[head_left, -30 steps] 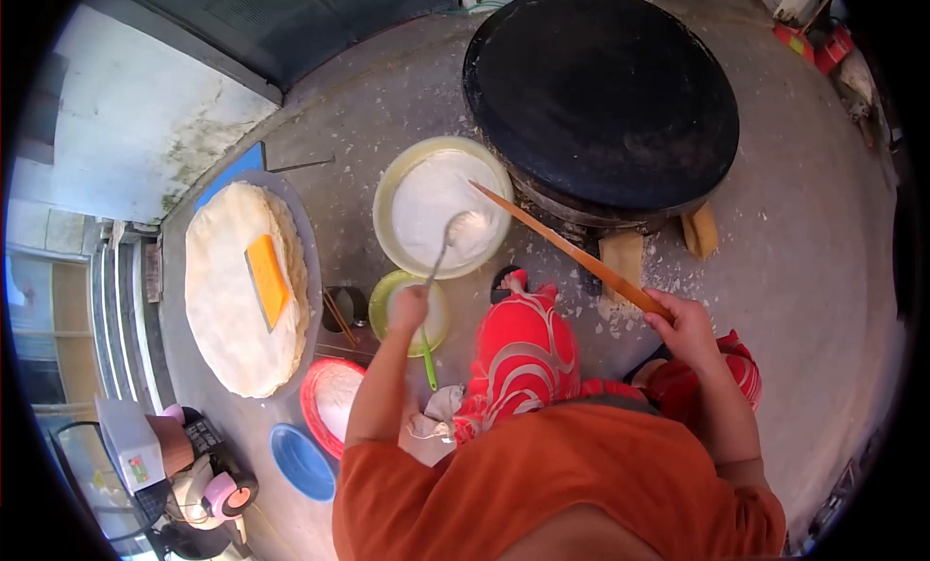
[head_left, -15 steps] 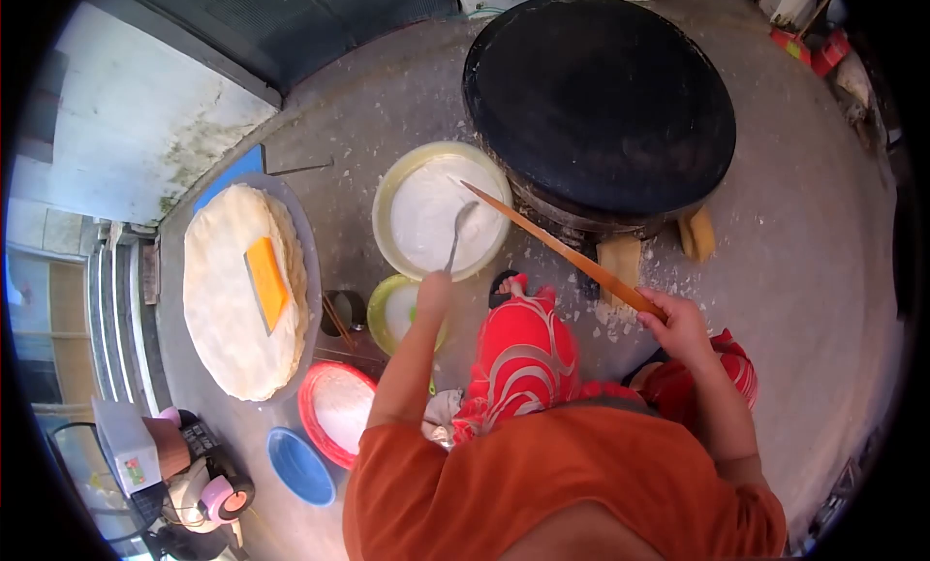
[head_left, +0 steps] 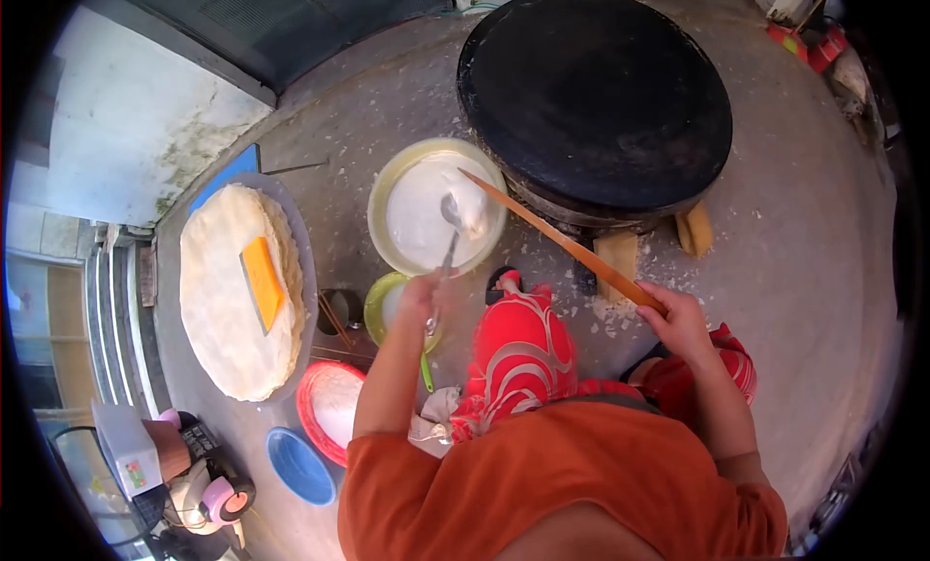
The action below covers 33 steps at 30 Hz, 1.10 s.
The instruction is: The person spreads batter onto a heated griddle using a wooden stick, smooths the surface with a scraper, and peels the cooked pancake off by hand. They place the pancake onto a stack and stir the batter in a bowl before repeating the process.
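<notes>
My left hand [head_left: 422, 296], a little blurred, is closed round the handle of a metal ladle [head_left: 449, 212]. The ladle's head is over the white batter [head_left: 415, 217] in a large pale-yellow bowl [head_left: 379, 220]. My right hand [head_left: 680, 325] grips a long, flat wooden spatula [head_left: 567, 243] by its wide end. The spatula slants up to the left, its pointed tip above the bowl's right side. Beyond the bowl stands a big round black griddle [head_left: 596, 101]. A smaller green bowl [head_left: 374, 309] is partly hidden behind my left hand.
At left, a stack of thin flatbreads [head_left: 211, 304] lies on a round tray [head_left: 302, 241], with a yellow scraper [head_left: 260, 275] on top. A red basin [head_left: 308, 416] with white contents and a blue basin [head_left: 298, 467] stand nearer. Wooden blocks [head_left: 694, 230] sit beside the griddle's base.
My left hand has shifted slightly left and down, and the ladle's head has turned and moved left over the batter. A lump or ripple now shows in the batter. The spatula has barely moved.
</notes>
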Motion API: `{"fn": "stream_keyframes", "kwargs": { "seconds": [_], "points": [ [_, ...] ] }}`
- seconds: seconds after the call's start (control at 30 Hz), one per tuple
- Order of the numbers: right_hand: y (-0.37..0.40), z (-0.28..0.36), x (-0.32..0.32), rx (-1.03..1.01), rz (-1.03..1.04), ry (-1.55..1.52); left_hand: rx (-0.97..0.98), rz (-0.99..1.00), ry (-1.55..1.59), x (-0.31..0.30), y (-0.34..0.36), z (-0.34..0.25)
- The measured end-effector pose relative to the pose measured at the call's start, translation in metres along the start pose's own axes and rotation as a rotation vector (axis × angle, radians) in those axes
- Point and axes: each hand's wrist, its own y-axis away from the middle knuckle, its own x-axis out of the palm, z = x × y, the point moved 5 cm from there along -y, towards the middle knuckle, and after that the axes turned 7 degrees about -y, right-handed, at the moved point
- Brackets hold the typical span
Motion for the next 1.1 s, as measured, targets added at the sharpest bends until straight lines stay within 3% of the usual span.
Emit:
{"fn": "stream_keyframes", "kwargs": {
  "seconds": [0.07, 0.13, 0.17, 0.23, 0.33, 0.37, 0.47, 0.5, 0.6, 0.67, 0.73, 0.8, 0.87, 0.9, 0.97, 1.07, 1.1],
  "points": [
    [0.001, 0.002, -0.002, 0.044, 0.000, -0.073, 0.155, -0.010, -0.083, 0.007, 0.036, -0.025],
    [0.001, 0.000, -0.002, 0.091, 0.000, -0.148, 0.469, -0.240, -0.379, 0.001, 0.058, -0.048],
    [0.002, -0.001, -0.004, 0.090, -0.007, -0.133, 0.590, -0.427, -0.719, -0.009, 0.054, -0.051],
    [0.001, -0.004, -0.005, 0.081, -0.012, -0.116, 0.617, -0.782, -1.605, 0.000, 0.055, -0.040],
    [-0.003, -0.004, -0.005, 0.060, -0.022, -0.101, 0.496, -0.666, -1.627, -0.002, 0.042, -0.034],
    [-0.003, 0.000, -0.004, 0.017, -0.031, -0.047, 0.570, -0.710, -1.550, -0.003, 0.035, -0.039],
    [0.003, 0.002, 0.002, 0.017, -0.010, 0.001, 0.493, -0.786, -1.482, 0.017, 0.034, -0.036],
    [-0.001, 0.004, 0.002, 0.031, 0.007, 0.002, 0.471, -0.731, -1.652, 0.004, 0.011, -0.019],
    [-0.002, 0.003, 0.002, 0.019, 0.021, -0.057, 0.509, -0.632, -1.686, 0.001, 0.038, -0.018],
    [-0.001, 0.002, 0.002, 0.036, 0.022, -0.063, 0.538, -0.630, -1.508, -0.022, 0.045, -0.023],
    [0.001, 0.001, 0.002, 0.050, 0.024, -0.070, 0.406, -0.762, -1.472, -0.023, 0.063, -0.032],
    [0.001, 0.002, 0.003, 0.068, 0.037, -0.090, 0.577, -0.755, -1.659, -0.038, 0.015, -0.005],
    [-0.001, 0.003, 0.003, 0.025, 0.021, -0.057, 0.409, -0.579, -1.477, -0.072, -0.074, 0.034],
    [-0.001, 0.005, 0.001, -0.013, 0.004, -0.020, 0.417, -0.574, -1.476, -0.094, -0.104, 0.032],
    [-0.001, 0.005, 0.000, -0.006, 0.001, -0.033, 0.427, 0.339, -0.955, -0.104, -0.137, 0.038],
    [-0.001, 0.006, 0.002, 0.028, 0.007, -0.106, 0.136, -0.074, -0.151, 0.001, 0.026, -0.016],
    [0.000, 0.005, 0.003, 0.058, 0.009, -0.157, 0.134, -0.078, -0.154, 0.006, 0.042, -0.023]
  ]
}}
